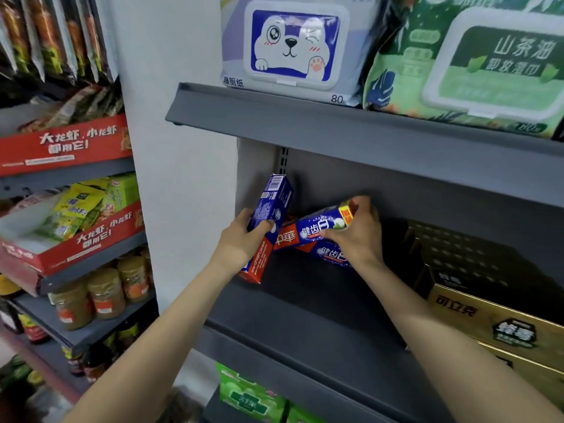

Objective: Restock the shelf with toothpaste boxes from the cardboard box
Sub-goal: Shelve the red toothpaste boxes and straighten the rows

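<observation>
My left hand [241, 239] grips a blue and red toothpaste box [270, 209], tilted nearly upright at the left end of the dark grey shelf [320, 306]. A second toothpaste box [314, 228] is held in my right hand [357, 236], lying slantwise across a third toothpaste box [332, 254] that rests deep on the shelf. The two held boxes touch near their lower ends. No cardboard box shows in this view.
Gold and black cartons [494, 322] are stacked at the shelf's right side. Wet-wipe packs [293, 47] stand on the shelf above, whose front lip [335, 126] overhangs. Green packs [250, 398] lie below. A neighbouring rack at left carries red trays [67, 145] and jars [103, 294].
</observation>
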A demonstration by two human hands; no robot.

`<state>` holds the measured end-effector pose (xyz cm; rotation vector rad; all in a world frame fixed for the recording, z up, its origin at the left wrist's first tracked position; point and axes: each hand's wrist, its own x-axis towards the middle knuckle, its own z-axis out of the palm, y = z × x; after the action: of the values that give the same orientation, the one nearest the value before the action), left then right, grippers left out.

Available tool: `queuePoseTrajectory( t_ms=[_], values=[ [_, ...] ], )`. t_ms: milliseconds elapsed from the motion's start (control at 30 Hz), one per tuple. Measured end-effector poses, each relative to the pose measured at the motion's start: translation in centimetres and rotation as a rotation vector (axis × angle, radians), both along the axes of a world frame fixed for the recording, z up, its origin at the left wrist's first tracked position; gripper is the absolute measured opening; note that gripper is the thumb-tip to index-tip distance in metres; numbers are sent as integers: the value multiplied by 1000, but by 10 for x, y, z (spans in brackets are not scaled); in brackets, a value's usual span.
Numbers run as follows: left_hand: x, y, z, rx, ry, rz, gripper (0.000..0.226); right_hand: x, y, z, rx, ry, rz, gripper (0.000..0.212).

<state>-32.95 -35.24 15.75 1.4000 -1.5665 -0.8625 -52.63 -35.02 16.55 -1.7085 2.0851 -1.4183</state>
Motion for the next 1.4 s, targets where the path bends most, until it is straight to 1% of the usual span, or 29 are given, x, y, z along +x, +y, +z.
queuePoseTrajectory(
  t_ms=[67, 200, 267, 333, 367, 433, 467, 533, 567, 600, 633, 667, 700, 733, 767, 833, 867, 900, 967, 1033, 1100, 1167, 1233, 1400],
  values=[
    [0, -1, 1, -1, 9, -5, 47, -1, -1, -10, 64, 74, -53, 70],
    [6, -1, -1, -6, -6, -29, 48, -1, 3, -34, 153, 136, -155, 74],
    [9, -1, -2, -7, -17, -53, 47, -1, 5, -41, 248, 270, -180, 79],
    [10, -1, -4, -12, -39, -85, 45, -2, 7, -42, 375, 380, -153, 77],
    [10, -2, -5, -20, -41, -104, 42, -3, 7, -41, 423, 391, -120, 75],
    [10, -3, -7, -24, -1, -134, 34, -3, 7, -36, 408, 348, -40, 73],
    [10, -3, -8, -9, 29, -143, 33, -1, 7, -31, 340, 315, -2, 70],
    [8, -4, -9, 49, 89, -172, 32, 4, 12, -16, 198, 195, 74, 59],
    [6, -3, -9, 57, 109, -200, 32, 8, 15, -8, 165, 56, 142, 54],
    [3, -3, -10, 20, 102, -234, 32, 14, 20, 1, 171, -139, 235, 50],
    [0, -2, -10, -57, 65, -270, 34, 19, 24, 9, 200, -362, 330, 48],
    [-3, 0, -8, -145, -4, -306, 39, 23, 27, 16, 228, -574, 386, 47],
    [-5, 0, -7, -230, -99, -336, 46, 24, 28, 21, 234, -738, 401, 45],
    [-7, 0, -6, -315, -221, -344, 54, 23, 28, 24, 221, -842, 377, 44],
    [-8, -2, -4, -389, -375, -322, 63, 19, 27, 24, 206, -879, 331, 43],
    [-9, -4, -2, -498, -693, -219, 75, 11, 27, 19, 211, -801, 272, 41],
    [-8, -6, -1, -529, -789, -175, 77, 8, 29, 15, 232, -748, 298, 35],
    [-7, -9, -2, -544, -839, -143, 78, 5, 30, 11, 261, -707, 343, 32],
    [-4, -15, -5, -525, -866, -104, 77, 0, 33, 4, 301, -621, 404, 33],
    [0, -21, -9, -486, -879, -73, 74, -3, 34, 0, 290, -518, 394, 37],
    [0, -25, -14, -458, -893, -62, 68, -5, 34, -5, 249, -483, 381, 35],
    [-3, -27, -17, -436, -871, -78, 65, -7, 34, -12, 235, -445, 360, 36],
    [-8, -30, -20, -414, -861, -118, 65, -8, 34, -18, 218, -355, 326, 37],
    [-13, -38, -29, -321, -845, -314, 70, -12, 27, -34, 184, -38, 198, 37]
  ],
)
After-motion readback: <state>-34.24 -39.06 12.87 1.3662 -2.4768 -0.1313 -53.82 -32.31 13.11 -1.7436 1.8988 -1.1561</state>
